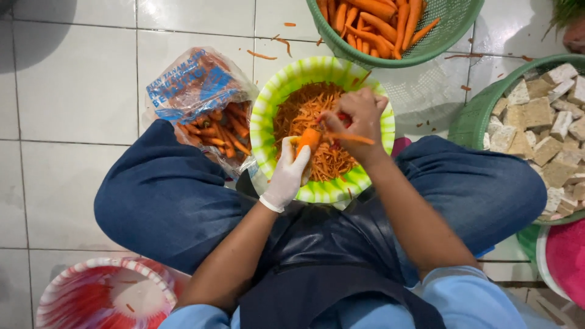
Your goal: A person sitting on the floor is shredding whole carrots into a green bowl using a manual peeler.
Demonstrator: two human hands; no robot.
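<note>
I sit cross-legged on a tiled floor with a green-and-white striped bowl (263,116) of shredded carrot between my knees. My left hand (286,175), in a white glove, holds a peeled carrot (308,140) upright over the bowl. My right hand (359,119), bare, is closed on a small red-handled peeler or shredder, mostly hidden by the fingers, pressed against the carrot's top. A thin orange strip (350,139) sticks out from under the right hand.
A green basket of peeled carrots (390,27) stands beyond the bowl. A plastic bag of carrots (204,103) lies at left. A green basket of pale tofu-like cubes (545,122) sits at right. A red-and-white bowl (106,295) is at lower left. Carrot scraps dot the floor.
</note>
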